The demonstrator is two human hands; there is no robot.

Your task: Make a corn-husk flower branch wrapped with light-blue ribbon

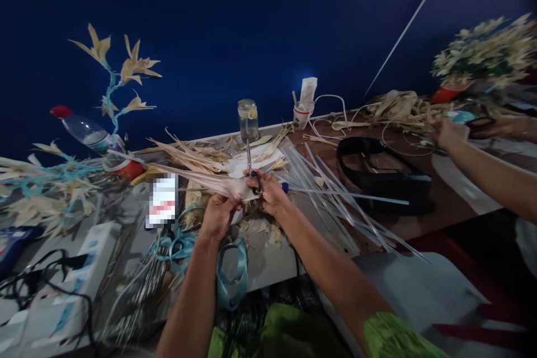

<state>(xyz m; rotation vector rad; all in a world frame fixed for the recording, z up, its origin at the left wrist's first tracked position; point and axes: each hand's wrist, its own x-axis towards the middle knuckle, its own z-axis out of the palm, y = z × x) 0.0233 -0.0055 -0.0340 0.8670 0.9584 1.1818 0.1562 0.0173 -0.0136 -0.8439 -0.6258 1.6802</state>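
Note:
My left hand [218, 217] pinches a pale dried corn husk [205, 180] that stretches out to the left above the table. My right hand [272, 194] has its fingers through the handles of a pair of scissors [249, 158], whose blades point away from me. The scissors' handles are close against the husk's right end. More husk strips [188, 154] lie behind my hands, and small trimmings [268, 230] are scattered below them. Light blue ribbon [232, 277] hangs in loops beside my left forearm.
Long translucent sticks [331, 196] and a black headset-like strap [381, 170] lie to the right. Behind stand a glass jar [248, 123] and a cup [302, 116]. Husk flowers [136, 70], a bottle [86, 130] and a power strip [90, 268] are left. A co-worker's hand [451, 134] is at right.

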